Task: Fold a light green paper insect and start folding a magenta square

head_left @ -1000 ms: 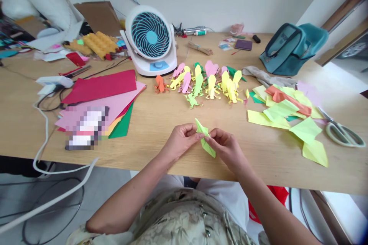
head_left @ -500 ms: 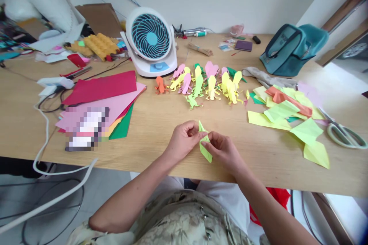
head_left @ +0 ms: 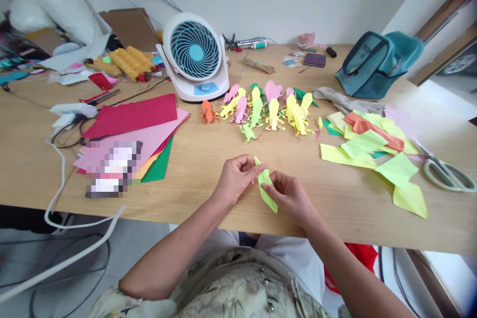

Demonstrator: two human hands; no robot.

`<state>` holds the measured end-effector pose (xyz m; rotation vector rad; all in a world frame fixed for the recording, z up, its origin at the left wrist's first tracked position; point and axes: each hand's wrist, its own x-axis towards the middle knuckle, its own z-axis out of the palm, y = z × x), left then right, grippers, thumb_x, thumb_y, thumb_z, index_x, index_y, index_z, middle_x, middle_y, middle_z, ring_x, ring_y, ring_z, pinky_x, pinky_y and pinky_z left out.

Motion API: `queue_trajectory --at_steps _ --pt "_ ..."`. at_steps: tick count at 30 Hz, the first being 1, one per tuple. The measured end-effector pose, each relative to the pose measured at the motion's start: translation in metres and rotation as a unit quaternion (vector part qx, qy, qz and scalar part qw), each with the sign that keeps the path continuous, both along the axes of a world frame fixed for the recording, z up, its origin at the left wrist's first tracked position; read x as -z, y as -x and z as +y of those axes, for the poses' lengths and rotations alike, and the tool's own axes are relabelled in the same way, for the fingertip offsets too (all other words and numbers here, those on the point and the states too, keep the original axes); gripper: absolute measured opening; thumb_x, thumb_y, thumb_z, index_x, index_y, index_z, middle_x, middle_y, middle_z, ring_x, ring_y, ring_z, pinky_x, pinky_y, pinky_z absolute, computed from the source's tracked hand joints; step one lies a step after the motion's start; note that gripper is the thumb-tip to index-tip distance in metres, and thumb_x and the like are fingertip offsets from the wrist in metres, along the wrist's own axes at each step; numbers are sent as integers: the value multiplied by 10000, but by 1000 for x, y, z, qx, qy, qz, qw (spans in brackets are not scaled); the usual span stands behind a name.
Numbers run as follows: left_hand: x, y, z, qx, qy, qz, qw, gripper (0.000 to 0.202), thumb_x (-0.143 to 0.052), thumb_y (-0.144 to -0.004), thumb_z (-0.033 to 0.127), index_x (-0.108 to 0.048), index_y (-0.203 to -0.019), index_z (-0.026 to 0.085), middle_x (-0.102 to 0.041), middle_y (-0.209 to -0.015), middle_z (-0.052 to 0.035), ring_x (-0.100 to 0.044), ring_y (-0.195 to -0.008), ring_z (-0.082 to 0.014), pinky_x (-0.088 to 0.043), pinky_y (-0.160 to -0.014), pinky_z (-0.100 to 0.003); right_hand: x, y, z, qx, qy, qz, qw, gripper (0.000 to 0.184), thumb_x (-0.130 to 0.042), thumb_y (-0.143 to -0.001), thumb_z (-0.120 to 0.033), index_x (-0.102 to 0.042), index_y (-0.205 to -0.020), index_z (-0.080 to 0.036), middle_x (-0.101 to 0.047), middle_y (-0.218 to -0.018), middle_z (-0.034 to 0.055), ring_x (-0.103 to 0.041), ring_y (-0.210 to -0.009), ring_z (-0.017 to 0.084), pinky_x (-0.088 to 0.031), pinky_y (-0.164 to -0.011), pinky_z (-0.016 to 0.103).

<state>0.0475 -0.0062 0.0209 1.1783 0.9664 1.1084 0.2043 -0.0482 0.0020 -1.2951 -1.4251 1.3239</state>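
Note:
Between my two hands is a narrow, folded piece of light green paper (head_left: 268, 196), pointed at both ends and held just above the front part of the table. My left hand (head_left: 238, 176) pinches its upper left side between thumb and fingers. From the right, my right hand (head_left: 292, 196) grips the middle of the paper, thumb on top. Fingers partly cover the folds. Beyond my hands stand several folded paper figures in yellow, pink, green and orange; a light green figure (head_left: 248, 132) is nearest.
At the right lie loose paper sheets (head_left: 397, 174) and scissors (head_left: 445, 173). A fan (head_left: 203, 90) stands behind a stack of coloured paper (head_left: 156, 161) on the left. Farther back right is a teal bag (head_left: 363, 77). A white cable (head_left: 61, 179) hangs over the table's left front edge.
My left thumb has shifted slightly up and left on the folded paper, uncovering more of its middle. The paper's lower tip has moved a little to the right. Both hands keep their hold.

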Motion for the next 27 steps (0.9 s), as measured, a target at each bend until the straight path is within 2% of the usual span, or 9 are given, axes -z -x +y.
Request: queue_trajectory --at_steps 6,13,17,22,24,27 --pt "-4 1 2 19 19 -25 999 405 -824 -698 467 -595 -625 141 -581 -643 21 -444 -522 -53 -348 -500 -198 -2 0 0 3 -14 -6 1000 407 -663 -820 -558 -492 -708 -207 -427 -610 -45 -369 -549 101 -275 -501 253" --pt "0 0 6 -12 -8 -19 1000 397 -809 -725 477 -607 -620 152 -475 -507 54 -408 -493 -58 -312 -502 -206 0 0 0 -2 -2 8 1000 417 -663 -809 -581 -485 -718 -215 -426 -613 -44 -371 -547 106 -274 -502 256" --pt "-1 1 7 -1 -1 -21 1000 402 -757 -772 521 -653 -667 147 -488 -519 46 -386 -467 -53 -292 -486 -211 2 0 0 -5 -3 4 1000 386 -656 -824 -550 -493 -728 -214 -427 -619 -43 -371 -558 108 -270 -507 257" --pt "-3 -2 9 -33 -18 -13 999 419 -722 -805 517 -623 -615 156 -425 -495 53 -339 -469 -54 -273 -485 -209 1 1 0 -11 -1 1 1000 350 -649 -843 -501 -496 -730 -207 -434 -619 -42 -378 -557 101 -267 -505 251" --pt "-2 -3 11 -25 -8 -9 1000 443 -695 -812 560 -626 -635 160 -430 -517 47 -347 -482 -61 -271 -487 -214 -1 1 1 -10 1 11 1000 353 -665 -830 -500 -503 -726 -204 -446 -620 -41 -386 -555 99 -276 -505 249" --pt "0 -2 12 24 -8 19 999 508 -613 -848 641 -650 -716 152 -437 -564 39 -358 -509 -70 -271 -498 -222 -5 -1 2 0 14 48 999 396 -711 -781 -533 -502 -709 -204 -463 -614 -43 -401 -543 95 -292 -498 247"
